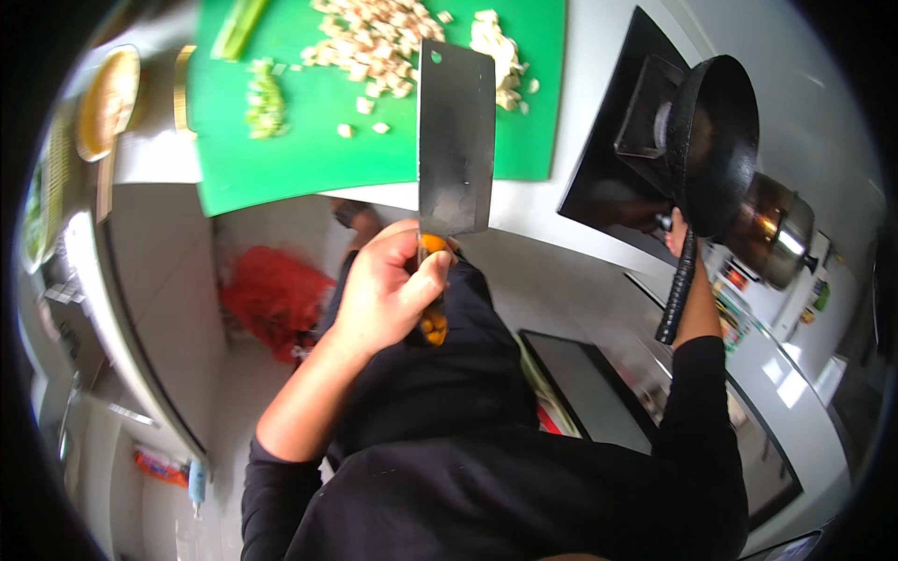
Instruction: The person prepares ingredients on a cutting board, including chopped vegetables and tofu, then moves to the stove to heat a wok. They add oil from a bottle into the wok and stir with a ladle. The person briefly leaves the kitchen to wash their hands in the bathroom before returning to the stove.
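My left hand [389,287] grips the handle of a cleaver [456,140], its broad blade pointing away from me over the near edge of a green cutting board [309,172]. The handle bears orange patches. Behind the blade lie pale diced cubes [379,42] and chopped white pieces [497,49], and to the left, chopped green pieces [265,102] and a green stalk [238,28]. At the right, my right hand [676,235] is at the cooktop's front edge beside a small knob [664,223]. The handle of a black wok [722,140] partly hides it, so its grip is unclear.
The wok stands on a black cooktop [596,175], with a shiny metal pot [779,224] to its right. A light-coloured spoon [105,179] rests by a round container [88,116] at the left. Below the counter are a red plastic bag [270,294] and a dark-framed panel [589,386].
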`<state>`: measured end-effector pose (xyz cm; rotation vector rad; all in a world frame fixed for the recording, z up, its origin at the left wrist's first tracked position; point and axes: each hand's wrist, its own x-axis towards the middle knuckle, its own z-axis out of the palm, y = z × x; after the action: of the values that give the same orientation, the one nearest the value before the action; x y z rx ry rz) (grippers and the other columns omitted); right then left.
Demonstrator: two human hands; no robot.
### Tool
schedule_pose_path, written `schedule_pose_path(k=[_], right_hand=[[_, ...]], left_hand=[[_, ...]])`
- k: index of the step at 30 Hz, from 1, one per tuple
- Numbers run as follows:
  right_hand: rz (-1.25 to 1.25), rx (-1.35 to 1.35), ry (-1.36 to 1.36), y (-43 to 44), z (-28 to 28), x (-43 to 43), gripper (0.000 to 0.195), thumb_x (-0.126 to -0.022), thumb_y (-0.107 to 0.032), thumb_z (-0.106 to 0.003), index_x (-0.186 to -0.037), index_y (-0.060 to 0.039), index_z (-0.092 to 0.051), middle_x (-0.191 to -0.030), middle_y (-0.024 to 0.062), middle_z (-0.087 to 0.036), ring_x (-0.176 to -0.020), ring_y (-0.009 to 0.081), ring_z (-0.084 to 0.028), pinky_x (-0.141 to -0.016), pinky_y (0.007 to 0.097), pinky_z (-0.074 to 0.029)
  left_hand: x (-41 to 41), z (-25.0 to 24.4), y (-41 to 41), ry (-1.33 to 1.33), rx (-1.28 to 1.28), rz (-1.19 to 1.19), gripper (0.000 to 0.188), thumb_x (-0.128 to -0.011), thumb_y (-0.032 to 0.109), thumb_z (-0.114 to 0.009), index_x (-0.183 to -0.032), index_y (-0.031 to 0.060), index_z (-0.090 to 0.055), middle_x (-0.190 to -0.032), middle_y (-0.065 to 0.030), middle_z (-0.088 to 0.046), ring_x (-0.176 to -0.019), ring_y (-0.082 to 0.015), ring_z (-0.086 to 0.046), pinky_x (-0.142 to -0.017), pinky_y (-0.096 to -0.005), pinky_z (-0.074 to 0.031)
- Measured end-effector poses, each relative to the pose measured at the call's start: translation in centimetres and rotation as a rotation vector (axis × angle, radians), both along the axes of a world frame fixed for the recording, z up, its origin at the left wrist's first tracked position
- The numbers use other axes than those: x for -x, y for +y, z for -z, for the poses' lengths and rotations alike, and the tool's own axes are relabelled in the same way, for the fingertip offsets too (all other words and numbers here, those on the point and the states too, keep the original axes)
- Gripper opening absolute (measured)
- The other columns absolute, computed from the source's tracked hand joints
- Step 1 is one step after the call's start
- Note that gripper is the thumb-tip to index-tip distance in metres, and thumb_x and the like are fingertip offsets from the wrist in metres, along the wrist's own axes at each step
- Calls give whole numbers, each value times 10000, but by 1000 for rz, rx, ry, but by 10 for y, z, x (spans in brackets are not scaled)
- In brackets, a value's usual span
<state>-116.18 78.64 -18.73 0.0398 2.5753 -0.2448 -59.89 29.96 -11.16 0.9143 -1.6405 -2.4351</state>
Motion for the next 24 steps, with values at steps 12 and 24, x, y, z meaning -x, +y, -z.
schedule_pose_path(k=[12, 24], right_hand=[[-79, -138, 170, -75, -54, -70, 691, -985, -613, -454, -1063, 17, -728, -903, 236, -736, -774, 364, -730, -765, 462, -559], [-44, 228, 182, 69, 19, -222, 457, -968, -393, -616, -785, 25, -626, -641, 105, -598, -613, 213, -578, -611, 415, -470]], left_hand=[[-38, -20, 45, -226, 171, -619, 188, -1040, 192, -594, -997, 19, -652, -822, 17, -627, -720, -61, -565, -661, -244, -474], [-71, -38, -14, -659, 1153, -471, 278, -888, 311, -716, -897, 36, -684, -961, -146, -660, -840, -360, -672, -763, -433, -545]])
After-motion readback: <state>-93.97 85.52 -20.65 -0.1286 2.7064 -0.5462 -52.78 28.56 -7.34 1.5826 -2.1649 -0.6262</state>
